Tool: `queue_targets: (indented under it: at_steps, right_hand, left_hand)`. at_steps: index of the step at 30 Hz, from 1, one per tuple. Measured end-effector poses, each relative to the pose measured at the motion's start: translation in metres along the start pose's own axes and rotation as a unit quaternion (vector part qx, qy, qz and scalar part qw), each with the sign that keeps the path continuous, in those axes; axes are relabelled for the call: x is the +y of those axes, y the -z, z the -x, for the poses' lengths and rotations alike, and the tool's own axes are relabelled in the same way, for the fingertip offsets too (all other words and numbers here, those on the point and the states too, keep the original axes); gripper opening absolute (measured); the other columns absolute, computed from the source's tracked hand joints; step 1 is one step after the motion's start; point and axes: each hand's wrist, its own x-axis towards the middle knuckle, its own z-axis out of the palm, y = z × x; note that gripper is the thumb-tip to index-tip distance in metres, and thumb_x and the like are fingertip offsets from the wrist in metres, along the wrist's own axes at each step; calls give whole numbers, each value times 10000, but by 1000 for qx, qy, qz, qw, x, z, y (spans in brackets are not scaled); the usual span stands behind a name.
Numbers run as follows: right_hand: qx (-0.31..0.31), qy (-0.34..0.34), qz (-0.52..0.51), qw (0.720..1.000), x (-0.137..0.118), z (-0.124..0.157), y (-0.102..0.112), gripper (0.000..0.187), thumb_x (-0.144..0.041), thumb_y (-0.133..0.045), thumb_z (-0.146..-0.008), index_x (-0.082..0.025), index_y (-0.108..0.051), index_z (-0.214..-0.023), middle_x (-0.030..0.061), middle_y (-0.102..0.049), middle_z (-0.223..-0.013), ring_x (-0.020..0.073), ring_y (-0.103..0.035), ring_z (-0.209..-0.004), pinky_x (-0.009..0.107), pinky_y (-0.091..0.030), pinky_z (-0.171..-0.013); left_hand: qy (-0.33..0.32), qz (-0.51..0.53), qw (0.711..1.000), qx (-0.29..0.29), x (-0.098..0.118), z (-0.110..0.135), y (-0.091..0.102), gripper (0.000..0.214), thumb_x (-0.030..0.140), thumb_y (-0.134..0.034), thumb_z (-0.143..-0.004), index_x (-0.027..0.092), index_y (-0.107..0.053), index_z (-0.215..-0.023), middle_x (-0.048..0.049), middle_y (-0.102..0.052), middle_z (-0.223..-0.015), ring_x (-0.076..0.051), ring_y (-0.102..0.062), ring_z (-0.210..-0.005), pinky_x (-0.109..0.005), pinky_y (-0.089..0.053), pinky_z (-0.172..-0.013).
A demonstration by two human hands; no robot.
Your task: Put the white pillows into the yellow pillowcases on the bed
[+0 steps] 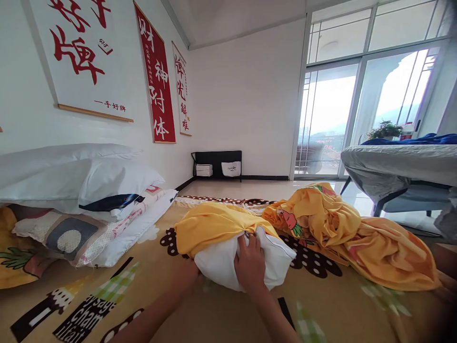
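A white pillow (pixel 217 264) lies in front of me, its far part covered by a yellow pillowcase (pixel 210 224). My right hand (pixel 251 259) is closed on the pillowcase's edge, where the yellow cloth meets the white pillow. At the pillow's left side is my left hand (pixel 192 267); its fingers are hidden behind and under the pillow and the cloth. Just to the right, a crumpled heap of yellow printed bedding (pixel 321 214) rests on the brown patterned bedspread (pixel 171 314).
Several white and patterned pillows (pixel 107 178) are stacked at the left, beside the wall. A black low rack (pixel 217 162) holding white items stands at the far wall. To the right is a covered table (pixel 396 157) with a chair (pixel 407 200), near glass doors (pixel 328 114).
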Motion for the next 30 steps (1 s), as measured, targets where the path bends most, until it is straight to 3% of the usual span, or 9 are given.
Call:
queue_targets:
  at_steps: [2, 4, 7, 10, 14, 18, 24, 26, 30]
  right_hand:
    - [5, 19, -43, 999, -1, 1, -1, 400, -120, -466, -755, -150, -597, -1132, 192, -507, -1183, 351, -424, -1167, 452, -420, -868]
    - [21, 42, -99, 994, 2, 2, -5, 424, -161, -466, -766, -144, -568, -1177, 189, -490, -1209, 347, -409, -1196, 472, -413, -903]
    - [40, 65, -171, 982, 8, 5, -13, 438, -249, -411, -862, -165, -485, -1286, 172, -439, -1324, 308, -372, -1277, 469, -390, -972]
    - [11, 71, -184, 980, 6, 7, -14, 521, -397, -421, -909, -176, -384, -1380, 170, -379, -1405, 294, -338, -1327, 453, -361, -1022]
    - [-42, 84, -125, 988, -12, 11, -8, 855, -592, -665, -701, -154, -389, -1381, 213, -404, -1360, 381, -367, -1279, 500, -367, -999]
    - [-45, 90, -55, 993, -25, 16, -10, 803, -564, -737, -640, -206, -475, -1310, 194, -493, -1238, 392, -467, -1142, 508, -405, -921]
    - [0, 68, -18, 998, -20, 16, -20, 567, -477, -636, -773, -151, -516, -1221, 183, -534, -1091, 353, -520, -1052, 441, -461, -838]
    - [3, 44, -12, 999, -16, 14, -20, 516, -450, -611, -791, -142, -521, -1195, 192, -525, -1124, 349, -527, -1045, 418, -479, -798]
    - [-17, -4, -18, 1000, -9, 8, -17, 440, -405, -601, -800, -150, -533, -1153, 195, -504, -1193, 319, -556, -1013, 364, -496, -707]
  left_hand:
    - [44, -34, 997, -46, -1, -11, 11, 83, 132, -549, -646, 189, -608, -636, -81, -686, -711, -230, -641, -680, -297, -419, -582]
    - [87, -38, 994, -44, -2, -18, 20, 97, 146, -516, -693, 175, -608, -705, -94, -684, -751, -234, -643, -711, -293, -412, -586]
    - [112, 26, 992, 42, -4, -26, 29, 136, 214, -502, -738, 177, -582, -842, -65, -664, -821, -206, -620, -726, -285, -428, -610]
    - [107, 93, 981, 129, -9, -35, 31, 141, 225, -489, -721, 192, -554, -842, -25, -628, -795, -182, -588, -712, -283, -446, -642]
    - [142, 156, 959, 189, -17, -50, 22, 175, 213, -465, -714, 182, -562, -856, -29, -626, -785, -180, -579, -708, -273, -445, -635]
    - [183, 200, 936, 223, -12, -55, 13, 182, 267, -491, -700, 170, -571, -832, -32, -639, -714, -173, -547, -633, -265, -420, -590]
    - [113, 191, 942, 251, 12, -49, 13, 96, 267, -497, -665, 186, -540, -694, 22, -555, -562, -130, -457, -535, -223, -368, -511]
    - [46, 142, 952, 267, 20, -47, 15, 16, 196, -478, -650, 198, -494, -647, 34, -513, -542, -118, -443, -517, -215, -364, -509]
    - [-132, 21, 948, 289, 41, -41, 16, 144, 87, -442, -729, 206, -472, -653, 29, -471, -523, -122, -450, -496, -228, -358, -508]
